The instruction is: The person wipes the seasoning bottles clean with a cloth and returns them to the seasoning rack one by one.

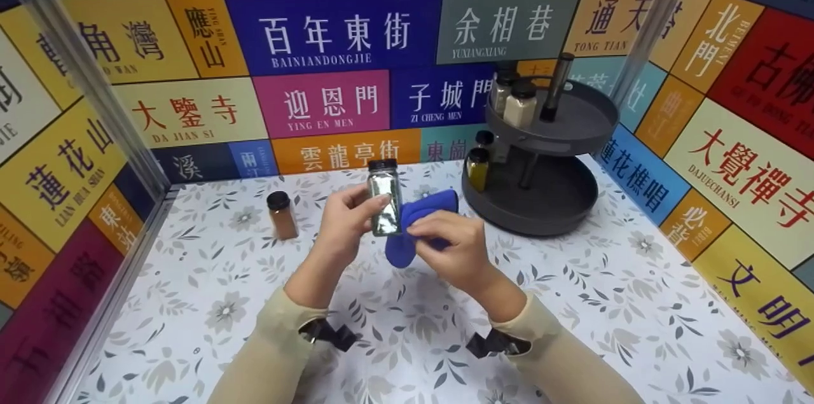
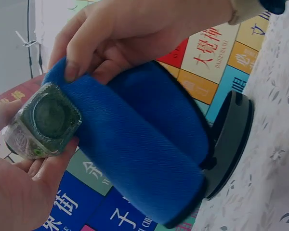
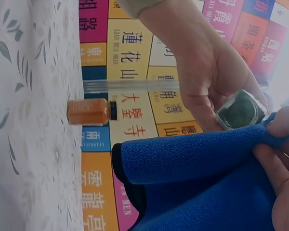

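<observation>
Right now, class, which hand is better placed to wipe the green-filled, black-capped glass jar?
Probably the right hand: it pinches the soft blue cloth beside the jar, while the left hand holds the jar.

Your left forearm [image 1: 270, 340] and right forearm [image 1: 566, 353] are pointing forward and slanting inward. Your left wrist [image 1: 318, 280] and right wrist [image 1: 505, 299] are lying wider apart than the hands. Your left hand [image 1: 343, 219] is gripping, thumb opposing fingers. Your right hand [image 1: 455, 242], just beside it, is pinching between thumb and bent fingers.
</observation>
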The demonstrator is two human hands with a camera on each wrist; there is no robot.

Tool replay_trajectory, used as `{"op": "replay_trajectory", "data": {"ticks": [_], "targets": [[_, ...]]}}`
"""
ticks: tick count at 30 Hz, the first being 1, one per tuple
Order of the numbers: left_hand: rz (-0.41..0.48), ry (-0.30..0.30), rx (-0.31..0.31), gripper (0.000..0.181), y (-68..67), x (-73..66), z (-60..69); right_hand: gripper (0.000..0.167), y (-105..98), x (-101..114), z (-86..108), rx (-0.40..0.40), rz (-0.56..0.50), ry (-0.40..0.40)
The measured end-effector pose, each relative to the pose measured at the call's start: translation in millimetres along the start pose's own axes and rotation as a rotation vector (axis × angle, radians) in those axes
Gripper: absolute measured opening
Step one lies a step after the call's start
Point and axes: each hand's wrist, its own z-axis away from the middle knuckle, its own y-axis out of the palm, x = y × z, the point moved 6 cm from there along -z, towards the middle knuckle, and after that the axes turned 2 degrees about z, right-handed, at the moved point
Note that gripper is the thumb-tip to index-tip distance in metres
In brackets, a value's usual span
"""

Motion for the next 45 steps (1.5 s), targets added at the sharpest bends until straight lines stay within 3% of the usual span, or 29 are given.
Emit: {"op": "replay_trajectory", "data": {"ticks": [4,6,15,20,24,34,39,42,45], "targets": [[0.042,0.012,-0.03,0.042,-2.8,-2.8,-1.6,0.025,3.4,3.0,2.2,0.026,0.008,-0.031],[0.035,0.009,-0.014,0.041,-2.5,-1.9,-1.5,0.025,2.9,3.3,2.1,0.021,0.021,-0.04],[-0.029,-0.063,0.305,0.026,20.8,15.2,4.4,0.023,-20.7,-11.7,-3.9,-0.119,0.087,0.074],[-0.026,-0.114,0.377,0.024,27.2,21.3,8.2,0.024,-27.8,-18.5,-5.0,-0.158,0.132,0.121],[-0.029,-0.108,0.333,0.021,27.5,22.0,7.2,0.024,-26.7,-17.6,-4.1,-0.149,0.132,0.111],[0.024,-0.067,0.087,0.025,7.2,13.6,-1.0,0.024,-6.9,-2.3,-1.3,0.006,0.051,-0.032],[0.037,-0.002,0.049,0.033,2.4,6.4,-3.5,0.023,-5.2,-1.2,-2.4,0.082,0.03,-0.066],[-0.004,0.038,0.038,0.037,1.8,5.4,-4.5,0.025,-9.9,-9.4,-5.2,0.093,0.007,-0.017],[-0.106,0.072,-0.002,0.039,-1.9,9.7,-7.1,0.027,-19.2,-27.3,-7.6,0.06,-0.03,0.144]]}}
